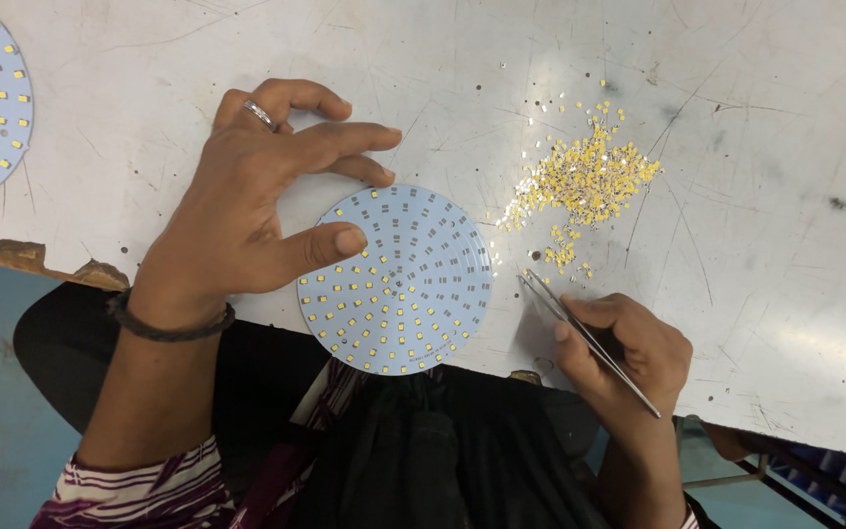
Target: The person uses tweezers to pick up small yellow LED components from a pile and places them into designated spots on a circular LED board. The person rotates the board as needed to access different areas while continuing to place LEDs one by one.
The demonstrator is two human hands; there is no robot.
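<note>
Steel tweezers (589,338) sat pinched in the right hand (629,343), tips just off the round white board (396,279) at the counter (756,196) edge. The left hand (247,206) pressed thumb and fingertips on that board, clasping nothing. Farther out lay a heap of tiny yellow chips (585,176).

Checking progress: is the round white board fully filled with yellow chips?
Partly filled: the round white circuit board has yellow chips on its lower left, bare grey pads on its upper right.
</note>
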